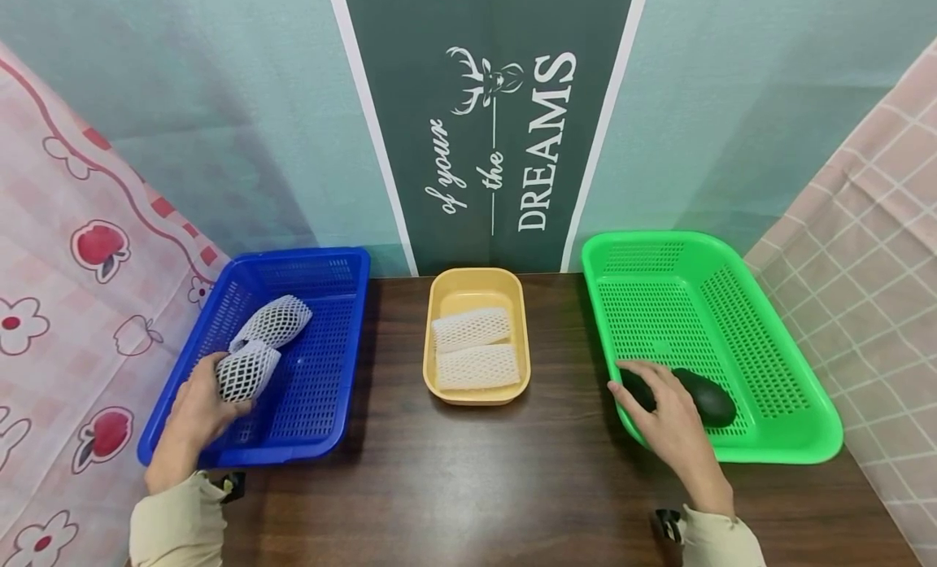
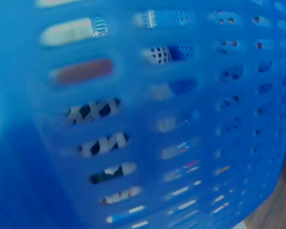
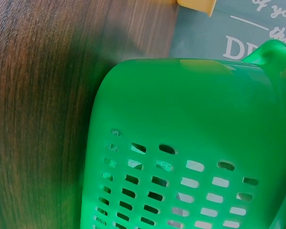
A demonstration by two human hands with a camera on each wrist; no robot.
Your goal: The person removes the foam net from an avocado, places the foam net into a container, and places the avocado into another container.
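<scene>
In the head view, my left hand [image 1: 198, 412] grips a dark fruit in a white foam net [image 1: 247, 372] at the near left of the blue basket [image 1: 350, 347]. Another netted fruit [image 1: 281, 321] lies just beyond it. My right hand [image 1: 668, 416] reaches over the left rim of the green basket [image 1: 786, 364], its thumb and fingers round a dark oval avocado [image 1: 638, 390] that the hand partly covers. A second avocado [image 1: 706, 398] lies beside it. Both wrist views show mostly basket walls, blue [image 2: 133, 138] and green [image 3: 171, 105], and neither shows a hand.
Between the baskets stands a yellow tray [image 1: 476, 400] with two flat white foam nets [image 1: 478, 367]. The brown wooden table [image 1: 468, 477] runs under everything. A curtain with printed lettering [image 1: 490, 128] hangs behind, with patterned cloths at the left [image 1: 73, 323] and right [image 1: 871, 250].
</scene>
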